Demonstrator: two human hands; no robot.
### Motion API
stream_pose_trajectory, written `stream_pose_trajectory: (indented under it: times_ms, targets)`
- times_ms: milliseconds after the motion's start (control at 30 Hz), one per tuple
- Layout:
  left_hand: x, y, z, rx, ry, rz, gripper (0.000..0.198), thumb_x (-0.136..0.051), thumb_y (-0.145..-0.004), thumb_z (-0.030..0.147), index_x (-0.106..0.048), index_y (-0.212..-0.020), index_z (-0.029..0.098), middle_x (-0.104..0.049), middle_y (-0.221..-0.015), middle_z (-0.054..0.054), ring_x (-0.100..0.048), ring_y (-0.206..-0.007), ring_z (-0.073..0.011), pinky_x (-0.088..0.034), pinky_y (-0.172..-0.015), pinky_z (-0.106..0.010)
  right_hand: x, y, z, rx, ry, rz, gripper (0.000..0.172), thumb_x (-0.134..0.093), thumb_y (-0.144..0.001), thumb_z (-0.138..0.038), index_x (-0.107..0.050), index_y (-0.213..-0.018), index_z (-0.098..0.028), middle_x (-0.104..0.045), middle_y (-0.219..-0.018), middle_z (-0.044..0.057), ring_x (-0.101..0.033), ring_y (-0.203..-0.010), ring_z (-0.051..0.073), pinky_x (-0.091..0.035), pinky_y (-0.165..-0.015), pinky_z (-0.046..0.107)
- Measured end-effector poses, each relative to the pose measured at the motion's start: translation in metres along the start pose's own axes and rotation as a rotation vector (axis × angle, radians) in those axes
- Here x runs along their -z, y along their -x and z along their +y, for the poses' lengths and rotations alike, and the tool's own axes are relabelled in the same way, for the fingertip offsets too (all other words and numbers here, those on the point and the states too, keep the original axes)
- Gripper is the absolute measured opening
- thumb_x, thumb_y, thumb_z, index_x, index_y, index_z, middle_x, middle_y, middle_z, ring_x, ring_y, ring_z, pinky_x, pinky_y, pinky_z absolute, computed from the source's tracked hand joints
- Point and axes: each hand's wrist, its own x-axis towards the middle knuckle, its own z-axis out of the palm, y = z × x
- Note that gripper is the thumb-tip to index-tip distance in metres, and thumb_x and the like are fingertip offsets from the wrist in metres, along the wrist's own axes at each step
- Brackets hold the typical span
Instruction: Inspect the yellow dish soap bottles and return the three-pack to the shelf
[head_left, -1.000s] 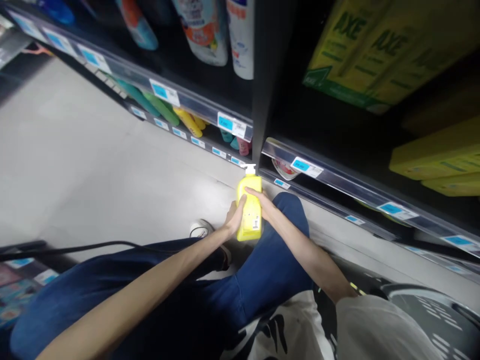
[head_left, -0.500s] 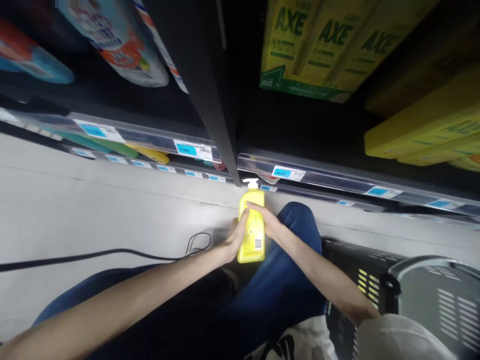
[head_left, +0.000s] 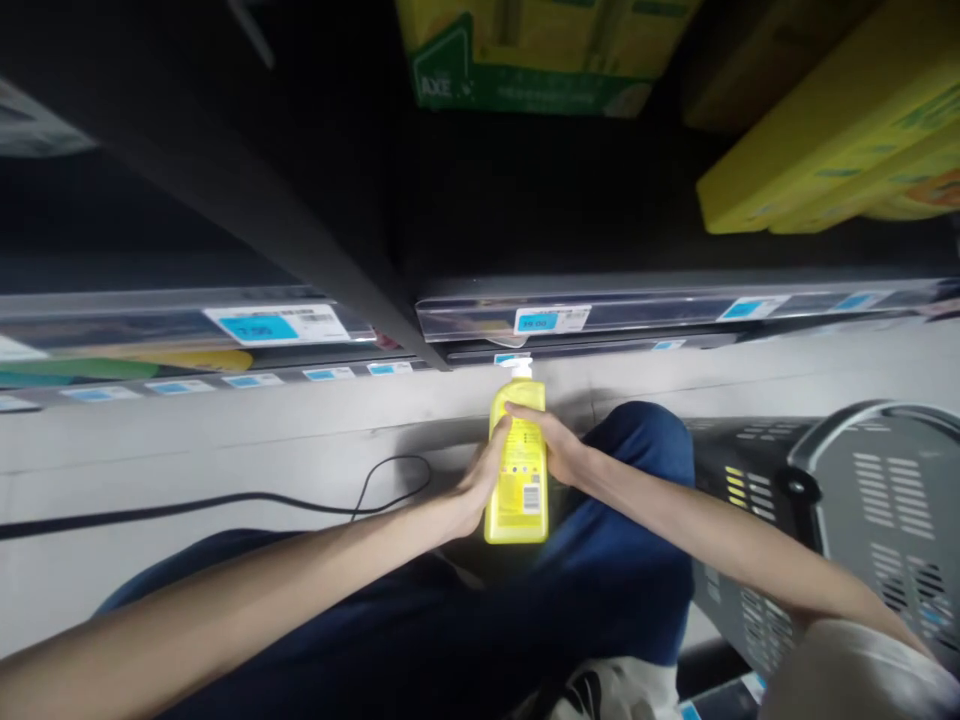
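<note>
A yellow pump bottle [head_left: 517,480] with a white pump head and a barcode label stands upright between my knees, in front of the lowest store shelf. My left hand [head_left: 480,485] wraps its left side, thumb across the label. My right hand [head_left: 551,445] grips the right side near the shoulder, fingers curled over the top. Both hands are closed on the bottle. Blue jeans cover my legs [head_left: 600,570] below it.
Dark shelving with price-tag rails [head_left: 551,320] runs across the view. Yellow and green AXE cartons [head_left: 525,60] and yellow boxes [head_left: 825,160] sit on the upper shelf. A grey plastic shopping basket [head_left: 862,510] stands at right. A black cable [head_left: 225,500] lies on the pale floor at left.
The camera has swung right and tilted, so the shelves now run level and the basket shows more fully. Both hands keep the same hold on the yellow bottle, which stays upright.
</note>
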Motion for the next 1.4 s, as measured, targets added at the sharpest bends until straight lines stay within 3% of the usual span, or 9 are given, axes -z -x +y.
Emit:
stream_pose_trajectory:
  times_ms: [167,367,767,933,1167,1300,1400]
  targets:
    - [-0.01,-0.003,0.007,-0.013,-0.011,-0.028,0.073,-0.049,-0.086,0.08,-0.059,-0.129,0.022,-0.072,-0.117,-0.012,-0.067,-0.113,-0.0361,-0.055,-0.097,-0.044,0.0,0.007,-0.017,-0.019,0.004,0.052,0.025,-0.076,-0.075,-0.039,-0.069,-0.088,-0.019,-0.072,-0.076,0.007,-0.067,-0.065,0.023,-0.056,-0.063,0.035]
    - [-0.023,-0.007,0.017,-0.017,0.021,0.118,0.07,-0.053,-0.087,0.076,-0.061,-0.126,0.018,-0.073,-0.108,-0.012,-0.07,-0.098,-0.0321,-0.057,-0.088,-0.04,-0.004,0.002,-0.031,-0.028,0.043,0.078,0.027,-0.072,-0.077,-0.038,-0.065,-0.09,-0.016,-0.07,-0.072,0.006,-0.066,-0.063,0.021,-0.054,-0.064,0.034]
    - [-0.044,0.012,0.005,-0.017,0.033,0.063,0.071,-0.06,-0.082,0.077,-0.061,-0.124,0.02,-0.074,-0.109,-0.012,-0.071,-0.099,-0.0297,-0.057,-0.089,-0.038,0.01,0.033,-0.027,-0.028,-0.051,0.125,0.032,-0.075,-0.072,-0.037,-0.066,-0.093,-0.015,-0.069,-0.075,0.006,-0.065,-0.065,0.02,-0.054,-0.065,0.033]
    - [-0.035,0.02,-0.002,-0.03,-0.03,0.084,0.075,-0.059,-0.081,0.079,-0.06,-0.127,0.02,-0.073,-0.112,-0.012,-0.071,-0.1,-0.0306,-0.057,-0.089,-0.041,0.007,0.04,-0.017,-0.035,-0.041,0.107,0.034,-0.078,-0.07,-0.039,-0.065,-0.092,-0.016,-0.07,-0.076,0.006,-0.066,-0.068,0.021,-0.055,-0.067,0.033]
    - [-0.025,0.046,-0.014,-0.009,-0.009,0.014,0.074,-0.056,-0.083,0.079,-0.059,-0.131,0.023,-0.071,-0.119,-0.012,-0.069,-0.106,-0.0327,-0.056,-0.091,-0.044,-0.008,0.066,-0.004,-0.01,-0.022,0.126,0.038,-0.079,-0.07,-0.041,-0.065,-0.096,-0.016,-0.071,-0.083,0.007,-0.067,-0.073,0.022,-0.056,-0.07,0.035]
    - [-0.015,0.037,-0.02,-0.052,0.006,-0.031,0.073,-0.053,-0.086,0.078,-0.056,-0.135,0.025,-0.069,-0.127,-0.011,-0.065,-0.116,-0.0316,-0.052,-0.1,-0.044,-0.003,0.053,0.0,-0.01,0.027,0.105,0.037,-0.08,-0.069,-0.039,-0.065,-0.094,-0.016,-0.07,-0.082,0.006,-0.066,-0.07,0.021,-0.055,-0.068,0.035]
    - [0.002,0.023,-0.031,-0.092,0.006,-0.072,0.068,-0.056,-0.088,0.073,-0.059,-0.133,0.023,-0.07,-0.125,-0.01,-0.065,-0.116,-0.0306,-0.051,-0.102,-0.041,0.007,0.035,0.017,0.032,0.068,0.088,0.04,-0.081,-0.069,-0.041,-0.065,-0.096,-0.016,-0.071,-0.084,0.007,-0.066,-0.072,0.021,-0.054,-0.071,0.035]
